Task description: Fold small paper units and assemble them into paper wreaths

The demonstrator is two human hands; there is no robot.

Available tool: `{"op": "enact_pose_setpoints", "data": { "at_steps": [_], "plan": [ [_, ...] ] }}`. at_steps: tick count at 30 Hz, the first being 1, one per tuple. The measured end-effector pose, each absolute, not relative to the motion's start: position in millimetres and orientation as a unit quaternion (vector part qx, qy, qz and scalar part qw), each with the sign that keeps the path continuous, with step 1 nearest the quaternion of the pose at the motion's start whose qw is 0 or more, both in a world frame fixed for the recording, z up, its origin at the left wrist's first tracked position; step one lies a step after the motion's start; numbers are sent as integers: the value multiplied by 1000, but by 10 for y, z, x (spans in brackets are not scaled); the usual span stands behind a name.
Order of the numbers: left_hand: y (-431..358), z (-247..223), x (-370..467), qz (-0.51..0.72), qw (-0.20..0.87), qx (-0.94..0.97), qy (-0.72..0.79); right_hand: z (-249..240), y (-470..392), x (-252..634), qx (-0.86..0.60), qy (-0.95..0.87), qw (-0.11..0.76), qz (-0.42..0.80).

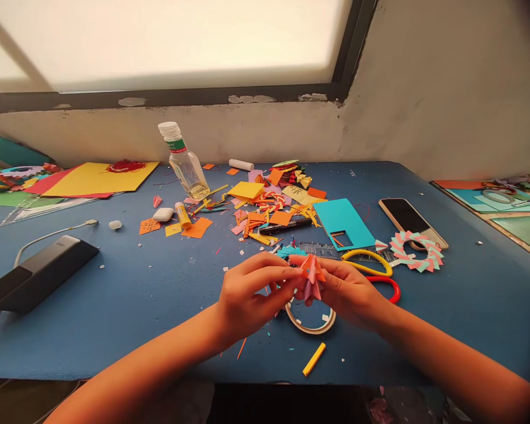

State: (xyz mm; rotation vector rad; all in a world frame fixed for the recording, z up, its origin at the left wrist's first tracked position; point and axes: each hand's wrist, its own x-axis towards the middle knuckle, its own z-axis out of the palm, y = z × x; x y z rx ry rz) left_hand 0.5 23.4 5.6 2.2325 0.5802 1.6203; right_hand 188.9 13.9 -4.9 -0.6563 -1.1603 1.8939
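Note:
Between my two hands, above the table, is a small folded paper piece (312,279) in pink and orange with pointed pleats. My left hand (257,287) pinches its left side with thumb and fingers. On the other side my right hand (351,288) grips it, thumb along the edge. A roll of tape (311,330) lies flat just below the hands. Scissors with yellow (386,268) and red handles lie by my right hand, their blades hidden. Near the table's front edge is a folded yellow paper strip (314,360).
Behind my hands lies a heap of paper scraps (269,203). A plastic bottle (186,165) stands left of it. To the right are a turquoise card (344,221), a phone (410,221) and a paper ring (437,253). A black device (39,274) sits at left.

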Motion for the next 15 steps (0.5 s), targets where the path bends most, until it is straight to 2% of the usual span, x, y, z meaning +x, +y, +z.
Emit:
{"op": "enact_pose_setpoints", "data": {
  "at_steps": [7,15],
  "plan": [
    [234,81,1,563,180,784,190,-35,133,1894,-221,-482,393,751],
    [218,94,2,570,119,787,206,-110,133,1957,-298,-565,396,660]
  ]
}}
